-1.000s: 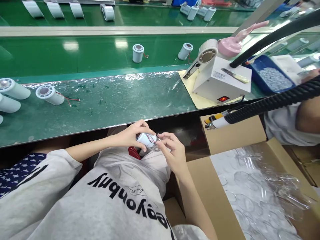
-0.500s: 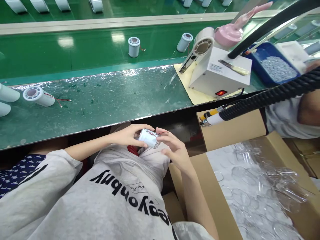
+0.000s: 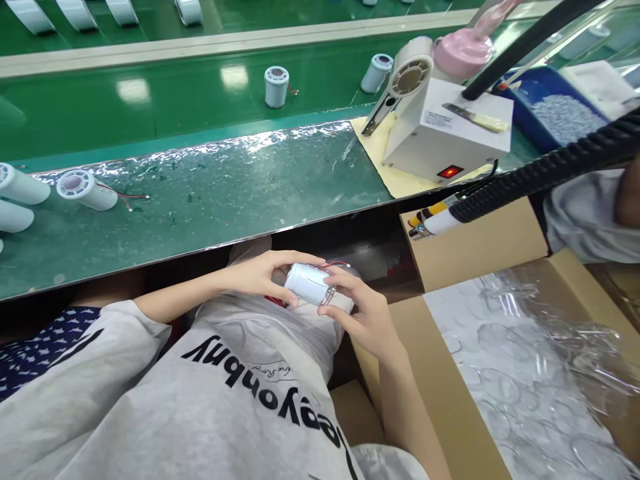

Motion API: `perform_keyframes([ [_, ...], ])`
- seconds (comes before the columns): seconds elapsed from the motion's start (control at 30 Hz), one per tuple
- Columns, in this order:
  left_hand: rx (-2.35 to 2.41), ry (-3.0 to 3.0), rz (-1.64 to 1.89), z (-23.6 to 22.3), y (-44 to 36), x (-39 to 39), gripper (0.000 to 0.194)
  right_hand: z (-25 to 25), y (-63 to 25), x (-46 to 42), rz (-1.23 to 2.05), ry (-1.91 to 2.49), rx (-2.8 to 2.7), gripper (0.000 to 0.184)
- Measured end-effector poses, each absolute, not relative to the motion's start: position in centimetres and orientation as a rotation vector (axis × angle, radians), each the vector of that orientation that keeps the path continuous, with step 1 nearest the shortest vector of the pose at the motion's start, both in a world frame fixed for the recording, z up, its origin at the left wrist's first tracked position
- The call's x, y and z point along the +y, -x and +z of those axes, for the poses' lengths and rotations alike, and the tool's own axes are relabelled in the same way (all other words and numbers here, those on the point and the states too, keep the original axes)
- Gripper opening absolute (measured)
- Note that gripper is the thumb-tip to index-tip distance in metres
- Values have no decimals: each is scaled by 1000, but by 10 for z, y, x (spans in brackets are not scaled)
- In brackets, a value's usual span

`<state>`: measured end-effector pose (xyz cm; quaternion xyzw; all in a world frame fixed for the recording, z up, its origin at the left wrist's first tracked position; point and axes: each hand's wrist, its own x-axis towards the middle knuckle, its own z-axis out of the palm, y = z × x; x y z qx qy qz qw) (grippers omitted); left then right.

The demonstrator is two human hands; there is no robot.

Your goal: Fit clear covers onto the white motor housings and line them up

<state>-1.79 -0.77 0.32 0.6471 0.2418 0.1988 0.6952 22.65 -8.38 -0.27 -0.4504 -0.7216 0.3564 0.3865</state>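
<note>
In front of my lap I hold a pale blue cylindrical housing (image 3: pixel 308 283), lying on its side, with thin red and black wires (image 3: pixel 336 264) and a small connector trailing from its right end. My left hand (image 3: pixel 263 275) is closed around its left end, thumb below and fingers along the top. My right hand (image 3: pixel 364 312) pinches the right end between thumb and fingers, where a clear or openwork ring-like edge (image 3: pixel 329 295) shows. The fingers partly hide this edge, and I cannot tell whether it is a separate part.
Similar housings (image 3: pixel 86 189) lie on the green bench (image 3: pixel 225 193) at left. Others (image 3: pixel 277 87) stand on the green belt behind. At right are a white machine (image 3: pixel 445 143), a corded screwdriver (image 3: pixel 433 223), a blue bin of small pieces (image 3: pixel 537 110) and a carton (image 3: pixel 425 373) of clear plastic parts.
The housing has turned in my hands and shifted slightly right and down, so its smooth side shows. My right thumb and fingers have closed on its right end. The wires now stick out to the right.
</note>
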Motion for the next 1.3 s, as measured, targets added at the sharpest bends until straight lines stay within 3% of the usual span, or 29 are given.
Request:
perform_keyframes([
  [1.3,476,-1681,495,14,38,-14,70,-3,-199,-80,1769,1231,-991,63],
])
